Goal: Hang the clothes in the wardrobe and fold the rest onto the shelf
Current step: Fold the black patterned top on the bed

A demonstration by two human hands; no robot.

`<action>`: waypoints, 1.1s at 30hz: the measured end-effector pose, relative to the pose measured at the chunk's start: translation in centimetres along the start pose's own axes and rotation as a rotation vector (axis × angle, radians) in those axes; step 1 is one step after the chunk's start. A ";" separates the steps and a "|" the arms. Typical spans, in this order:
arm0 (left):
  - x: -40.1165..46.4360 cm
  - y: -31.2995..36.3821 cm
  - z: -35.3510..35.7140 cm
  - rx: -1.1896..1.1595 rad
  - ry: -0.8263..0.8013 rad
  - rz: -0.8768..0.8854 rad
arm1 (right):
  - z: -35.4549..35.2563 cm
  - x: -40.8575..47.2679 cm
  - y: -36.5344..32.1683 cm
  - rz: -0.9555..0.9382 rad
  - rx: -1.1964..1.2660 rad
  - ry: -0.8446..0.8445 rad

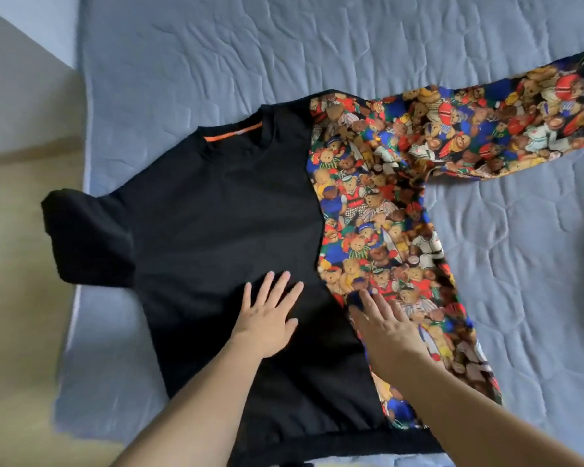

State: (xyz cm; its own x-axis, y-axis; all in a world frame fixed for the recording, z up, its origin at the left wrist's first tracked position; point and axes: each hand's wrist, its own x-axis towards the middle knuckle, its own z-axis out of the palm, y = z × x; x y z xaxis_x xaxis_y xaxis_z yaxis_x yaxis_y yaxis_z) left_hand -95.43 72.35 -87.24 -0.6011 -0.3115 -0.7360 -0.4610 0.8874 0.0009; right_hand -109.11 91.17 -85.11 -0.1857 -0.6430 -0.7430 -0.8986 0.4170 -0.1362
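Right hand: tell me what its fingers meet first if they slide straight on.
The right hand points up-left along the bear-print fabric, so it likely keeps running over that print, close beside the black panel.

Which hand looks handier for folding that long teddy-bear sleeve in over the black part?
The right hand, probably: it lies on the bear-print side, nearer the sleeve. The left hand lies flat on the black front.

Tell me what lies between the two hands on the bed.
In the head view, only black fabric of the sweatshirt separates the left hand from the right hand; both rest flat on it, the right at the bear-print panel's edge.
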 end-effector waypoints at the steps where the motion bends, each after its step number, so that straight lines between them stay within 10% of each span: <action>1: -1.1 -1.8 0.7 -0.082 0.001 -0.079 | -0.8 0.5 -1.6 0.009 -0.008 -0.054; 8: -9.1 -11.5 7.1 -0.860 0.283 -0.828 | -2.8 4.3 -15.2 -0.138 -0.112 -0.080; 12: -12.3 -13.3 10.3 -1.562 0.085 -0.953 | -2.7 5.9 -21.1 -0.102 -0.094 -0.065; 19: -14.7 -17.1 12.7 -1.107 -0.251 -0.926 | -4.0 9.2 -23.0 0.076 -0.161 -0.223; 24: -15.5 -17.8 13.3 -1.743 -0.559 -0.865 | -5.1 10.2 -23.7 0.055 -0.264 -0.134; 33: -16.0 -16.7 13.1 -1.144 -1.050 -0.600 | -6.8 12.1 -25.4 0.052 -0.313 -0.118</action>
State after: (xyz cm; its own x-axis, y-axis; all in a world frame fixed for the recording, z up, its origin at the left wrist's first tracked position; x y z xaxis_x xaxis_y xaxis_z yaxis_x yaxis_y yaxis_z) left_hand -69.56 66.98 -84.35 0.2800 0.2764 -0.9194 -0.9422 -0.1046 -0.3183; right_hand -91.29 68.40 -86.21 -0.2035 -0.5396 -0.8170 -0.9710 0.2181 0.0978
